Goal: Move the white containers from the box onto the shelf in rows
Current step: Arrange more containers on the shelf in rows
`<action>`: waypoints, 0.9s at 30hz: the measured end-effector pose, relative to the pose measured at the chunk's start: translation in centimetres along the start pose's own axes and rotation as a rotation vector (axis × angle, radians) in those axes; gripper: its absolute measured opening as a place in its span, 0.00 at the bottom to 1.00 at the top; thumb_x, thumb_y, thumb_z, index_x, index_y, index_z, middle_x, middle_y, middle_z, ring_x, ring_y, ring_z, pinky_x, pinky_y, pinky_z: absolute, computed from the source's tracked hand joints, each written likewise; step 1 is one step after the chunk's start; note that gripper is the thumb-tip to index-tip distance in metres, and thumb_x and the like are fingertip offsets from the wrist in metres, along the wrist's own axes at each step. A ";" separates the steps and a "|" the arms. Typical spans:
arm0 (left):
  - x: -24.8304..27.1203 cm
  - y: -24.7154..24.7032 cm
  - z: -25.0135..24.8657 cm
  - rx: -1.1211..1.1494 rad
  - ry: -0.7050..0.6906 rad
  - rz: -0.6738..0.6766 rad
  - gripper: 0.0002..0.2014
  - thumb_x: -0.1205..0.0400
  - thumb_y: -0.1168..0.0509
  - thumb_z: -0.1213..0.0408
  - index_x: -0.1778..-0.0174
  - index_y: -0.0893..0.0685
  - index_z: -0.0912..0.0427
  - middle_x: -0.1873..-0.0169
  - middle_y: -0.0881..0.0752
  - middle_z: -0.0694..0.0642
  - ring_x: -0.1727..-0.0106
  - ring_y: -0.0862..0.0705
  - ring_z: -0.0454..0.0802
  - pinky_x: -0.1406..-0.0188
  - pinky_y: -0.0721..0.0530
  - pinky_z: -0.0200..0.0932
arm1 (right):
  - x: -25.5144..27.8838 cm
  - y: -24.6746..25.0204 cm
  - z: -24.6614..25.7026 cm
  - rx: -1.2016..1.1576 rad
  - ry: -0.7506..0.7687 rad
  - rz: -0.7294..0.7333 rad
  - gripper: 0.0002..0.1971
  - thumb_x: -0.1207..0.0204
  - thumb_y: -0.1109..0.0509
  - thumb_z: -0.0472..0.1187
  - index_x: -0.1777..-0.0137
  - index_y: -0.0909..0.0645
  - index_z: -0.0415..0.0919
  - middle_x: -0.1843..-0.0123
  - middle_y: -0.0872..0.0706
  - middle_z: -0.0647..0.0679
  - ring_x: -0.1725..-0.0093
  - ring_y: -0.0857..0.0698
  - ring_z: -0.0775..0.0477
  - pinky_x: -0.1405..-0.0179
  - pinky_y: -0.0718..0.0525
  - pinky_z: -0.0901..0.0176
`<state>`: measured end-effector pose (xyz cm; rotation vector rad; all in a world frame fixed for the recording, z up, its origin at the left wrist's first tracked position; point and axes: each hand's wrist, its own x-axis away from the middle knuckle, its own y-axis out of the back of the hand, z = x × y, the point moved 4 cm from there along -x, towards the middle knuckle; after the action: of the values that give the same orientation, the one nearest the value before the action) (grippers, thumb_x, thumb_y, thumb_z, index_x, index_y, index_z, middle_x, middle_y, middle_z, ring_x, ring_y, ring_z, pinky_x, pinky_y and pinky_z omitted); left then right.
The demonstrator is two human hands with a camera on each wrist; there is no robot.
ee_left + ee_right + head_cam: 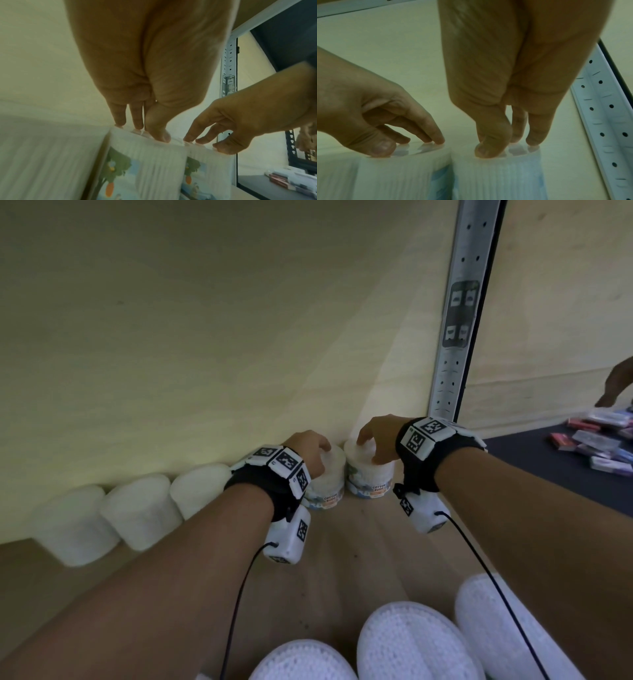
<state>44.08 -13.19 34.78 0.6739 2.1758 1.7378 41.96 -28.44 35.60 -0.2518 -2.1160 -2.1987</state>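
Observation:
Two white containers with "cotton buds" labels stand side by side on the wooden shelf [359,542], against its back wall. My left hand [313,451] holds the left container [325,484] from above, fingertips on the glossy lid and thumb at its near rim. My right hand [371,440] holds the right container [370,474] the same way. The left wrist view shows my left hand [142,129] on its container [150,169], touching the right one [211,169]. The right wrist view shows my right hand [505,146] on its container [496,178].
A row of three white containers [140,508] runs left along the back wall. Three more white containers [407,642] sit at the bottom edge. A perforated metal upright [455,337] bounds the shelf at the right. Beyond it, small boxes [596,440] lie on a dark surface, with another person's hand [616,385] above.

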 end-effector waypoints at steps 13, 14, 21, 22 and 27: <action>0.4 0.7 -0.3 -0.037 -0.071 0.028 0.24 0.22 0.29 0.66 0.28 0.22 0.57 0.28 0.22 0.57 0.29 0.22 0.56 0.30 0.25 0.45 | -0.3 0.3 0.3 0.098 -0.037 0.039 0.30 0.30 0.23 0.43 0.26 0.24 0.44 0.28 0.20 0.45 0.30 0.20 0.41 0.29 0.22 0.48; 0.5 0.7 -0.4 -0.043 -0.076 0.035 0.24 0.22 0.28 0.65 0.28 0.21 0.57 0.29 0.22 0.57 0.29 0.22 0.56 0.31 0.25 0.45 | -0.2 0.2 0.4 0.117 -0.040 0.055 0.30 0.31 0.21 0.43 0.28 0.23 0.44 0.30 0.19 0.45 0.32 0.18 0.41 0.30 0.20 0.48; 2.6 0.6 -2.2 -0.093 -0.148 0.149 0.26 0.27 0.23 0.62 0.32 0.18 0.60 0.32 0.18 0.58 0.32 0.19 0.56 0.37 0.24 0.41 | -2.2 -1.5 -1.1 0.326 -0.031 0.143 0.29 0.55 0.15 0.58 0.52 0.16 0.51 0.52 0.10 0.52 0.57 0.11 0.46 0.53 0.10 0.48; 3.0 0.4 -2.5 -0.095 -0.154 0.158 0.26 0.27 0.23 0.63 0.33 0.17 0.62 0.33 0.17 0.59 0.34 0.18 0.57 0.39 0.23 0.41 | -2.7 -2.1 -1.3 0.319 -0.004 0.145 0.28 0.50 0.16 0.57 0.50 0.15 0.49 0.50 0.10 0.50 0.55 0.11 0.45 0.51 0.10 0.48; 5.3 0.1 -4.3 -0.125 -0.149 0.262 0.25 0.27 0.24 0.67 0.33 0.18 0.67 0.37 0.15 0.62 0.46 0.14 0.54 0.50 0.25 0.39 | 4.7 -1.0 1.4 0.378 0.033 0.145 0.25 0.37 0.18 0.51 0.43 0.15 0.38 0.44 0.11 0.44 0.50 0.11 0.42 0.55 0.15 0.57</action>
<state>37.44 -14.04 36.32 1.0584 1.9327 1.8623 37.29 -26.75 35.52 -0.3253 -2.3541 -1.6734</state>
